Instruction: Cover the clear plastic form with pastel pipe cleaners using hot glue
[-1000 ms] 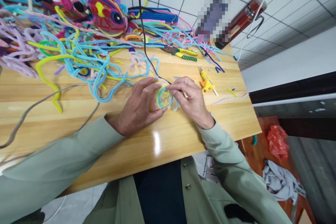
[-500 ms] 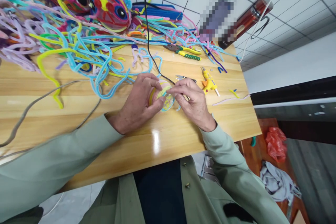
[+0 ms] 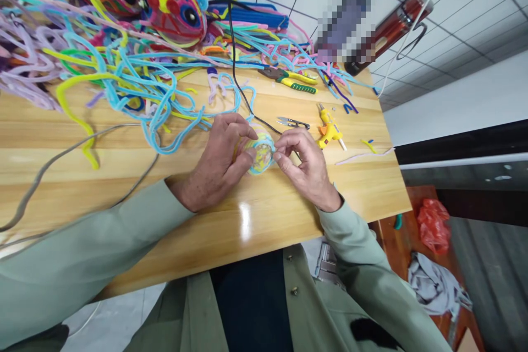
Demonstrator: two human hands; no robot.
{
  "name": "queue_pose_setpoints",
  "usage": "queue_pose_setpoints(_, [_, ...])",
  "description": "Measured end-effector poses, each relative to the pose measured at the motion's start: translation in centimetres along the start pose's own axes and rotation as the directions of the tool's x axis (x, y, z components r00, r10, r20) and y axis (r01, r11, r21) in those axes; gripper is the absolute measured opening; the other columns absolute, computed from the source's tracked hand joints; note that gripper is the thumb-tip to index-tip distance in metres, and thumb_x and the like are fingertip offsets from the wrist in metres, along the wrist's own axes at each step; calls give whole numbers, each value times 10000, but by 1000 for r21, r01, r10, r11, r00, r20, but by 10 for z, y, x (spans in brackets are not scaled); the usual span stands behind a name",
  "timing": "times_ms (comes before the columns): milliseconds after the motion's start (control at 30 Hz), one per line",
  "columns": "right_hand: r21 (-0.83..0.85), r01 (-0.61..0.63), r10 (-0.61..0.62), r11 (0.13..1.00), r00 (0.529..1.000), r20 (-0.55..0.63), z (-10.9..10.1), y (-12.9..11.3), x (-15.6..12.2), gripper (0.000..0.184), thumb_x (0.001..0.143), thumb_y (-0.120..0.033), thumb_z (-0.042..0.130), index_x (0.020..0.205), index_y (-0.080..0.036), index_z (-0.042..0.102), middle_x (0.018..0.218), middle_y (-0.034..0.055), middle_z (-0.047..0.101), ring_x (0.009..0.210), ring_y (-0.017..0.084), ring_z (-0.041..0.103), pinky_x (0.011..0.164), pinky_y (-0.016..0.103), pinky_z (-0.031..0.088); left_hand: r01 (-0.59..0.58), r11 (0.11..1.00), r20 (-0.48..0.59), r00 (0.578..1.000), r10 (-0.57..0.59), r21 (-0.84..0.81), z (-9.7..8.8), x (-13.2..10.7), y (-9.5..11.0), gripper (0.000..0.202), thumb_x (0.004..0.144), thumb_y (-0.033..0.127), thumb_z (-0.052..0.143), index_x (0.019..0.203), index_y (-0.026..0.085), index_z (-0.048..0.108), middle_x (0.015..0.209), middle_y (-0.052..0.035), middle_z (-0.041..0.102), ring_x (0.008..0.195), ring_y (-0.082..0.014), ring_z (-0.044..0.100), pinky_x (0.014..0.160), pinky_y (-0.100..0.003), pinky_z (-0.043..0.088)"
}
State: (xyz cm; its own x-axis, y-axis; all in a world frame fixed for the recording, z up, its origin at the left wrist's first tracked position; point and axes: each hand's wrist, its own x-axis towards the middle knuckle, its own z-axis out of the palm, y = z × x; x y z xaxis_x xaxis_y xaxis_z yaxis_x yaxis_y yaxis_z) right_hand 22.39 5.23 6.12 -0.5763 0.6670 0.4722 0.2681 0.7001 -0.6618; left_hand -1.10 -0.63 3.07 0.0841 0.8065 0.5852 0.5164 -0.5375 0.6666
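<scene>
Vs 1 s back: pipe-cleaner disc [image 3: 260, 153] went from face-up to tipped on edge. Right hand [image 3: 307, 168] slid off its top to the rim on the glue gun [image 3: 328, 131] side. Read: disc was being turned in the grip, w/ the blue outer wrap at the rim, not set down.

Left hand [image 3: 218, 162]: fingers curled round the side away from the gun, index over the top. Right: thumb + index nearly closed, pinching the rim, rest loosely curled.

Disc sat near the gun, on its wearer's-left side, prob. just off the table [image 3: 264, 220]; fingers hid the underside. Round, so no true long axis. Face pointed up and toward the gun; seen as an oval running away from the wearer.
</scene>
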Motion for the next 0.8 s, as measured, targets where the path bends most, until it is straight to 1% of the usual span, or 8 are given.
queue_pose_setpoints(133, [-95,96,-98,991,995,-9,3,2,-2,170,1108,-185,652,1237,-271,722,1111,48,759,941,192,726,834,382,639,24,1000,22,999,-24,9,0,-2,3,198,1114,260,544,1306,298,572,1354,-94,587,1298,-298,620,1129,-544,587])
queue_pose_setpoints(233, [-125,126,-128,984,992,-11,5,3,-3,224,1112,-161,616,1269,-277,725,1113,59,786,1008,215,748,861,402,647,52,999,24,998,-52,-12,0,-4,5,204,1134,282,534,1328,317,588,1415,-102,577,1331,-302,623,1111,-530,607])
queue_pose_setpoints(367, [-127,144,-145,981,989,-2,6,2,-3,228,1108,-171,653,1302,-272,716,1131,68,795,1077,227,757,912,417,650,45,999,28,999,-45,10,1,-7,4,192,1180,326,489,1347,318,582,1483,-109,615,1463,-292,599,1241,-570,550])
queue_pose_setpoints(433, [-131,142,-143,981,990,4,5,1,-4,222,1116,-179,649,1306,-271,716,1134,69,794,1095,231,758,927,424,652,29,999,36,999,-30,26,0,-6,3,221,1194,349,479,1391,301,568,1548,-126,624,1510,-295,592,1260,-580,543])
queue_pose_setpoints(500, [-128,137,-137,982,991,10,5,1,-3,209,1125,-191,643,1302,-271,719,1142,70,791,1100,230,759,928,423,657,19,1000,47,999,-20,22,0,-6,2,273,1190,333,487,1450,281,551,1592,-143,623,1546,-307,584,1271,-586,543])
queue_pose_setpoints(633, [-90,110,-110,990,994,8,5,1,-1,169,1127,-202,657,1273,-256,722,1144,70,786,1090,218,760,910,400,662,9,1000,88,996,-10,7,-3,-2,2,334,1171,304,505,1501,270,544,1540,-148,655,1522,-322,607,1280,-595,554])
queue_pose_setpoints(700, [-84,104,-104,991,995,3,5,1,0,158,1130,-211,654,1265,-258,722,1137,64,790,1069,214,763,901,399,662,3,1000,95,995,-4,12,-4,0,2,319,1166,316,516,1478,259,559,1484,-149,668,1472,-328,628,1257,-595,577])
queue_pose_setpoints(800, [-108,134,-134,985,991,4,5,1,1,175,1134,-206,640,1283,-259,715,1138,62,798,1066,216,770,906,405,667,-7,1000,89,996,5,19,-5,2,2,291,1159,324,533,1434,235,570,1437,-149,664,1436,-330,629,1230,-589,594])
